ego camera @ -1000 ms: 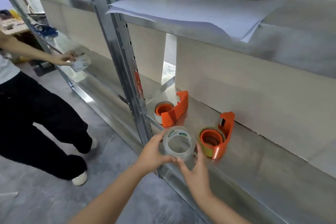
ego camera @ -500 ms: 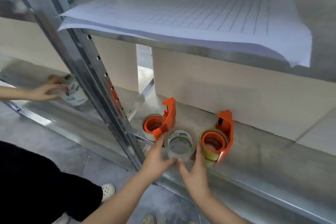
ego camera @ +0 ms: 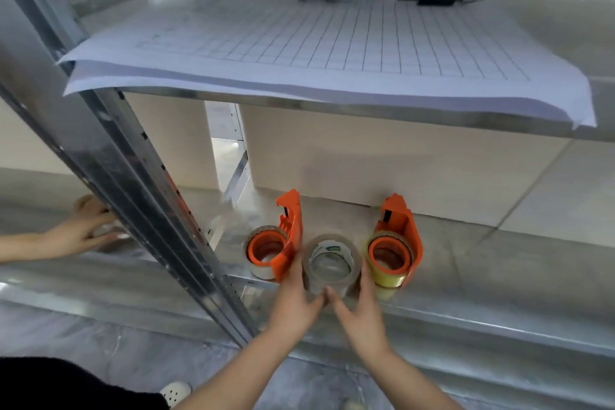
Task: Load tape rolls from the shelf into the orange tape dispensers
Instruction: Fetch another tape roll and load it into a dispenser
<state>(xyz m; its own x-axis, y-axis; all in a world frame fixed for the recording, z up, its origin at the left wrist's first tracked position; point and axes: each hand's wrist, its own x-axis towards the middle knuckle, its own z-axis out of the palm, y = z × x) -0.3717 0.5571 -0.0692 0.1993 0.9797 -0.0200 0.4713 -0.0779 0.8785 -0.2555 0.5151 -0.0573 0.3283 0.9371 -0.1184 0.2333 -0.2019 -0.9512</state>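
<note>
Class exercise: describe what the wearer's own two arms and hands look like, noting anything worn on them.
Both arms enter from the bottom edge, bare as far as the frame shows: no sleeves, gloves, watch or rings visible. The left hand and right hand are slightly motion-blurred, so fine details such as nails cannot be told.

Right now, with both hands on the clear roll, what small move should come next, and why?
Probably let go of the clear tape roll. The left hand and right hand bracket it on the shelf between the two orange dispensers, both of which already carry rolls.
</note>
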